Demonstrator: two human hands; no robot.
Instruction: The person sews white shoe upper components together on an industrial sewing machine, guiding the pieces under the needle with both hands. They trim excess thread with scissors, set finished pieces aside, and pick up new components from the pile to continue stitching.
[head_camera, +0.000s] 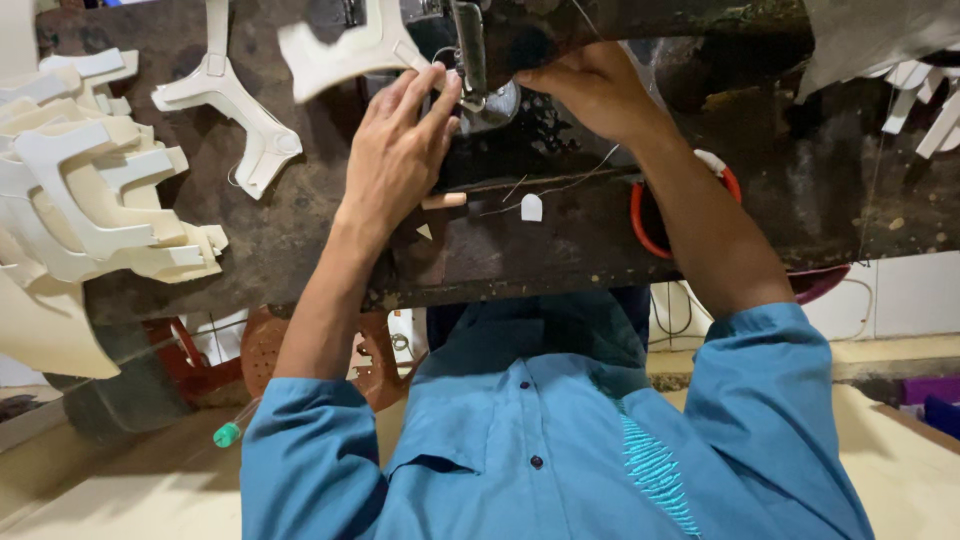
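Two hands feed a white cut piece under a sewing machine's needle.
Left hand (395, 150) fingers (425, 100) lie spread, pressing the white cut piece (335, 52); right hand (590, 88) fingers are hidden behind the presser foot (470, 50). Piece seems light, semi-stiff; hold near its edges on the dark worktop (300, 240).

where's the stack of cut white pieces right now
In the head view the stack of cut white pieces lies on the dark worktable at the far left of the picture, left of the left hand at the sewing machine.
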